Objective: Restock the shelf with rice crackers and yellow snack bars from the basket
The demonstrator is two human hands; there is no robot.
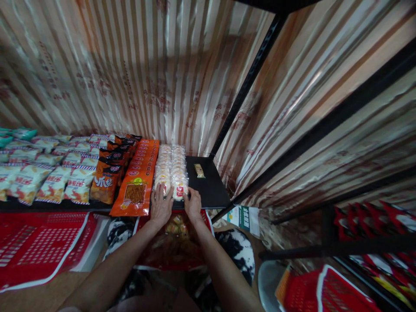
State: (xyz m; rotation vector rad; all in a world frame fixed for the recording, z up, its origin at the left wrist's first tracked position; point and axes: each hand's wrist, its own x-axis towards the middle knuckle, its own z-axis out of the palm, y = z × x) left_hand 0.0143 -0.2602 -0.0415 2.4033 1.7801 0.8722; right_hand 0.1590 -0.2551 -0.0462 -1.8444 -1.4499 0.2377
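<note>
The left hand (pixel 160 208) is resting on the left of two rows of clear-wrapped packets (pixel 164 162) on a black shelf (pixel 209 190), and the right hand (pixel 194 203) is touching the right row (pixel 179 173). A long orange packet (pixel 139 169) is lying beside the left row, a small packet (pixel 199 170) is lying farther right, and a red basket (pixel 149 258) is standing below.

Black shelf (pixel 211 190). At left-hand fingers (pixel 161 191) and right-hand fingers (pixel 194 193): near ends of two rows of clear-wrapped pale packs (pixel 178 162). Left of left-hand fingers: long orange packet (pixel 143 160); then orange-black bags (pixel 104 182), whitish striped bags (pixel 78 184). Beyond right-hand fingers, slightly right: one small wrapped bar (pixel 199 170), lying apart.
</note>
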